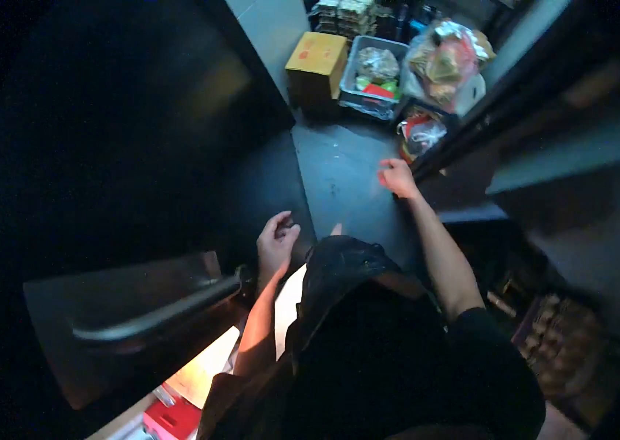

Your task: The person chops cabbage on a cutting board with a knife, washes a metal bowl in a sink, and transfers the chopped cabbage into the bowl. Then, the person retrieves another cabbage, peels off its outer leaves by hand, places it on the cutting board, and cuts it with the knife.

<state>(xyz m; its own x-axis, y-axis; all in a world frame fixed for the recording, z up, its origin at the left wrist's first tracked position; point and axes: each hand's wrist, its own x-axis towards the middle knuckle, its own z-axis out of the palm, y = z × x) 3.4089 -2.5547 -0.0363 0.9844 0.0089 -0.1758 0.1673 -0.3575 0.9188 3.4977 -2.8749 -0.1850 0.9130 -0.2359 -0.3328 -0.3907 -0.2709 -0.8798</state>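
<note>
My left hand (277,240) hangs in the air beside a large dark door or panel (141,161), its fingers bent and apart with nothing in them. Behind it, at the lower left, is a metal bar handle (167,312) on a metal plate; my hand is apart from it. My right hand (397,178) is held out over the grey floor (336,172), fingers loosely curled and slightly blurred, and I see nothing in it. Nearest to it lies a plastic bag (425,134) with red and white contents in a dark container.
Ahead are a yellow-topped box (319,55), a grey crate (349,73) with bagged goods and several stuffed plastic bags (446,66). A dark frame edge (486,114) runs along the right. Egg-like round items in trays (556,341) sit lower right; a red box (170,419) is lower left.
</note>
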